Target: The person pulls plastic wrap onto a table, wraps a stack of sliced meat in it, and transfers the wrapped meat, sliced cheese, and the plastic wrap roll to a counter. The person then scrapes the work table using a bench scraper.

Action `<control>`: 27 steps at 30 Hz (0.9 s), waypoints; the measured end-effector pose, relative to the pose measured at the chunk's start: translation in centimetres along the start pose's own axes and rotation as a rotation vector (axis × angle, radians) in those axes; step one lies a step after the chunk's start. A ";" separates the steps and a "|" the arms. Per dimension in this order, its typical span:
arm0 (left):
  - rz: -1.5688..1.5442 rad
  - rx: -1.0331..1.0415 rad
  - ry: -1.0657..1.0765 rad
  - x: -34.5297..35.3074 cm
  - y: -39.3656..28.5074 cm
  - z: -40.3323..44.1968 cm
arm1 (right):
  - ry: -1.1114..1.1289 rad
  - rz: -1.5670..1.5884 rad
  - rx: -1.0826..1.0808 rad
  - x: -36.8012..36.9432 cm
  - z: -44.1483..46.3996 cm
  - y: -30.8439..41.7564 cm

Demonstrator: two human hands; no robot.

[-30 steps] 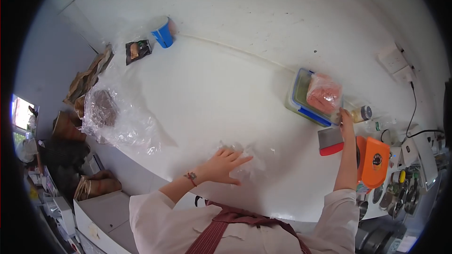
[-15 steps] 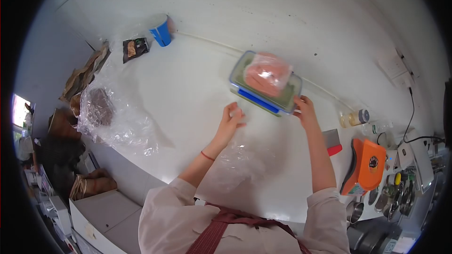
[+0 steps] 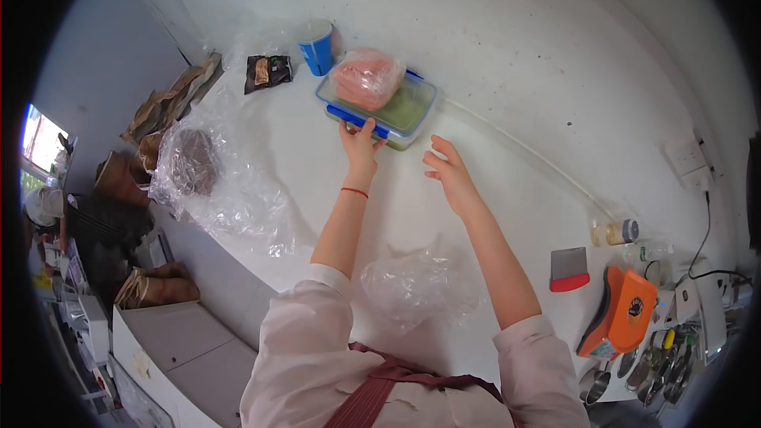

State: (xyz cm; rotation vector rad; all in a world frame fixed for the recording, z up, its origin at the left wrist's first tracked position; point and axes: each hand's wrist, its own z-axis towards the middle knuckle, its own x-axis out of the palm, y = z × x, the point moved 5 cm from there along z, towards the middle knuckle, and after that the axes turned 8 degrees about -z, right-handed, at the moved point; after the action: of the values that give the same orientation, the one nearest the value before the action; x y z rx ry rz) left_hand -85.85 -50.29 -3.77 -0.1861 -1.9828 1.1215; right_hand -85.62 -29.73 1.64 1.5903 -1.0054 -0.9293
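Slanting down rightward lengthwise, lidded box (image 3: 410, 107) (latch (image 3: 347, 116) nearside), left hand (image 3: 361, 145) gripping it, right hand (image 3: 450, 174) loosely spread

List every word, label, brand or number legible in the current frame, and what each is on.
No text reads clearly.
Orange item: dark round emblem with apparent lettering, too small to read.
Black packet: brownish label, any print too small.
Clear bottle: green marking, too blurred.
Lidded container and pink-filled bag: no readable text.

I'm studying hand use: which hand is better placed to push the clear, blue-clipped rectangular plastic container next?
Probably the left hand: it touches the container at its near clip, while the right hand hangs apart.
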 end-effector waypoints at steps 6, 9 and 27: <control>0.014 0.015 0.032 -1.1 -1.0 4.9 | -0.024 0.086 0.059 -7.3 -13.8 0.5; 0.030 0.028 0.005 -1.2 -0.9 5.9 | -0.241 0.232 0.110 -12.3 -23.6 -3.4; 0.525 0.887 1.401 13.3 6.6 -41.3 | -2.297 0.707 0.203 -3.2 -78.1 -22.9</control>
State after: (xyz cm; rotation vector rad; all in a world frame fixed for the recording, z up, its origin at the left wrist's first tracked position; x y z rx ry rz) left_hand -66.29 -13.39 9.64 -0.7700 -0.1409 1.4499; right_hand -11.28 3.04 -4.03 -0.6283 -2.7676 -1.9073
